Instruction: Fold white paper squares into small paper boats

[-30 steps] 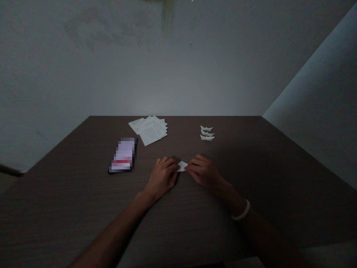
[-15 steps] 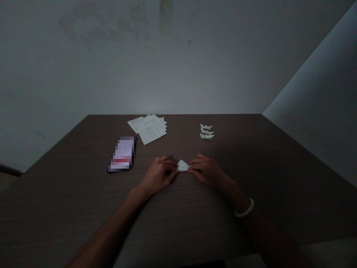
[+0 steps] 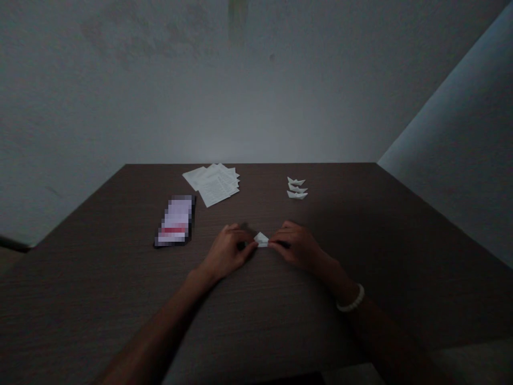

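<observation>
A small folded piece of white paper (image 3: 261,239) lies on the dark wood-grain table, partly hidden by fingers. My left hand (image 3: 228,252) holds its left end with the fingertips. My right hand (image 3: 296,246) grips its right end from the other side. Both hands rest low on the tabletop, with the paper between them. Ahead and to the right, three small white paper boats (image 3: 297,187) stand in a short column.
A loose pile of printed paper sheets (image 3: 212,183) lies at the table's far side. To its near left is a phone (image 3: 175,220) with a blurred screen. A white beaded bracelet (image 3: 351,299) circles my right wrist. Walls border the table's far and right edges.
The folded paper looks narrower and sits lower between my fingertips. My hands have drawn slightly closer around it. The view has shifted very slightly.
</observation>
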Action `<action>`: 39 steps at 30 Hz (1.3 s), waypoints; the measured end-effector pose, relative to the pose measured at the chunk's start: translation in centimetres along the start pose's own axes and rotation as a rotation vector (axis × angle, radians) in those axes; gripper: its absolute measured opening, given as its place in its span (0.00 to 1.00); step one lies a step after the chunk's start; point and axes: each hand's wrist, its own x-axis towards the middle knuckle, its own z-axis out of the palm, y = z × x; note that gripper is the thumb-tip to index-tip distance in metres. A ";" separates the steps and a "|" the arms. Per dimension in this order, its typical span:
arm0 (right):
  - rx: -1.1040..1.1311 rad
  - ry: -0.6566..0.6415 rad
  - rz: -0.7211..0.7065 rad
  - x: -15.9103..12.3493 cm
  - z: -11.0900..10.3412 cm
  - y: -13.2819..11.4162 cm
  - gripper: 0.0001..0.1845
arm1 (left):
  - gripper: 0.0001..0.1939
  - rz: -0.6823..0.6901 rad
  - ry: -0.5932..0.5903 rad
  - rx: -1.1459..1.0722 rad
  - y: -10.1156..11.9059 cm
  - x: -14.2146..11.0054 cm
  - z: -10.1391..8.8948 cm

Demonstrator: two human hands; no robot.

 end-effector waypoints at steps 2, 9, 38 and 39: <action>0.005 0.012 0.025 -0.1 0.1 0.0 0.05 | 0.10 -0.037 0.002 -0.011 0.0 0.0 0.0; 0.064 0.078 0.161 -0.3 0.9 0.4 0.09 | 0.08 -0.120 0.020 -0.050 -0.2 -0.1 0.6; -0.064 0.103 0.124 0.2 1.7 -0.1 0.05 | 0.06 -0.129 0.074 0.010 -0.1 -0.1 1.8; -0.065 0.102 0.120 0.2 1.7 -0.1 0.05 | 0.06 -0.137 0.073 0.015 -0.1 0.0 1.8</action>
